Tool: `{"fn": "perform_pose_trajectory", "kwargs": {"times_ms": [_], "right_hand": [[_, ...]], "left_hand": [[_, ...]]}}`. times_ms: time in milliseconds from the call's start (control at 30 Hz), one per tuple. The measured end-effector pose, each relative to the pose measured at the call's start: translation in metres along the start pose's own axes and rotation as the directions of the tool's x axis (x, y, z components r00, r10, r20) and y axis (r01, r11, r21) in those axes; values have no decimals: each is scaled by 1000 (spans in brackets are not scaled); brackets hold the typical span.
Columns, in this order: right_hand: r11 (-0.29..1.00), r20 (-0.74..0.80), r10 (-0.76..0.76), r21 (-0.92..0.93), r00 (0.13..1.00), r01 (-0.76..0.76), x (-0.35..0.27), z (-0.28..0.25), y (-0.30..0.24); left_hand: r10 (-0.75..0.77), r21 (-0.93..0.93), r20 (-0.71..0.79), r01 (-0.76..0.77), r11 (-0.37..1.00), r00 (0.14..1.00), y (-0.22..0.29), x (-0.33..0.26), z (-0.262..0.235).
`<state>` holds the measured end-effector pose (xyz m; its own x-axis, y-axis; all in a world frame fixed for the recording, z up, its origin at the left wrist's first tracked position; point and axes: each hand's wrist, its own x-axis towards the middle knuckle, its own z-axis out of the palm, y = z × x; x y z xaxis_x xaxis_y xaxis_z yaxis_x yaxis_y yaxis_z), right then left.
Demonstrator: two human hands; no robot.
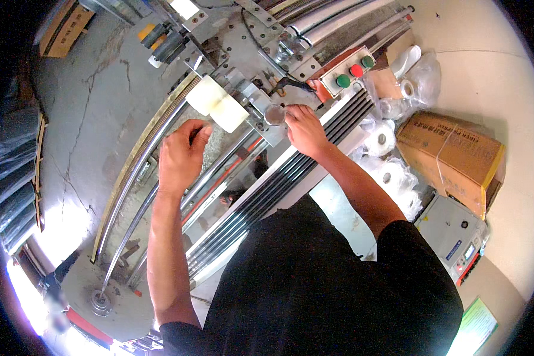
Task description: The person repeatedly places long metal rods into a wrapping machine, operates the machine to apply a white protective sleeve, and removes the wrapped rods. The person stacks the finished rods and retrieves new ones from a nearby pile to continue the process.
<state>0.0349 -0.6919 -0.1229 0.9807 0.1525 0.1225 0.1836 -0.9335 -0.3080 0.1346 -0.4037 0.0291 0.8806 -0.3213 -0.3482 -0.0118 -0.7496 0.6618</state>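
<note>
My left hand (181,155) is curled with the thumb against the fingers, just below a white two-part roller or block (215,102) on the machine carriage. Whatever those fingers may hold is hidden. At the carriage's right side, the fingers of my right hand (306,130) are bent at the edge of a round metal knob (275,114). The knob stands beside a metal block (254,98). Beneath both hands run the long metal rails (222,163) of the machine.
Several dark rods (291,171) lie side by side in a pale tray close to my body. A control box (347,75) with green and red buttons is at the far right. Wrapped rolls (387,177), a cardboard box (451,155) and a grey machine (448,228) stand right.
</note>
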Motion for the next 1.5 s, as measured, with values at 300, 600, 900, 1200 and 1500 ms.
{"fn": "perform_pose_trajectory", "kwargs": {"times_ms": [300,600,900,1200,1500], "right_hand": [[128,475,-357,878,804,-461,17,-4,-153],[-119,329,-67,935,942,-334,41,44,-270],[-87,527,206,849,825,-521,52,29,-281],[-88,475,542,852,693,-515,65,3,-225],[-109,282,851,920,442,-377,-16,-96,28]], "left_hand": [[48,-18,38,-47,999,998,5,-12,6],[-52,-147,-235,17,989,971,-30,-62,-9],[-711,-546,-695,722,425,-107,-385,-251,-114],[-920,-929,-222,-357,99,322,-398,-260,-116],[-616,-952,40,-156,-262,787,-183,-255,91]]}}
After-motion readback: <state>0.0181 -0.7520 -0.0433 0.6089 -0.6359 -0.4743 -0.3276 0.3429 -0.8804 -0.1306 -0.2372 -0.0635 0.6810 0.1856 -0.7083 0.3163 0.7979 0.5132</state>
